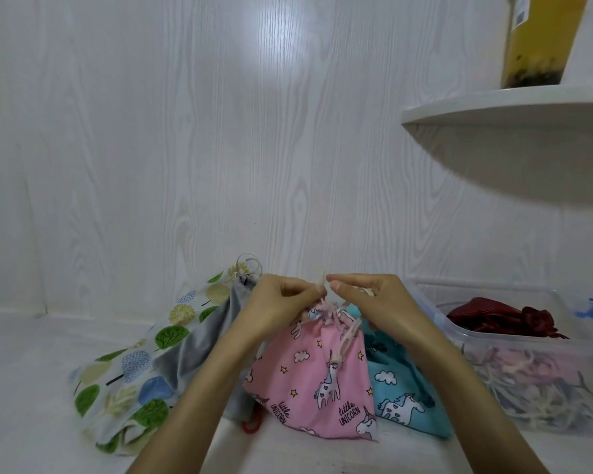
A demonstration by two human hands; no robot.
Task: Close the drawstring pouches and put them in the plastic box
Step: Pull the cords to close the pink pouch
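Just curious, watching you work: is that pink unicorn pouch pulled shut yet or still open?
Shut, nearly: the pink unicorn pouch has its mouth gathered tight, and the left hand and right hand pinch its cord.

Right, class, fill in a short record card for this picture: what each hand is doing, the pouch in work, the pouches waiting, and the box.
left hand: pinching the cord at the pouch mouth
right hand: pinching the cord from the other side
pouch in work: pink unicorn pouch, mouth gathered
waiting: tree-print pouch, grey pouch, blue unicorn pouch
plastic box: on the right, open, dark red pouch inside
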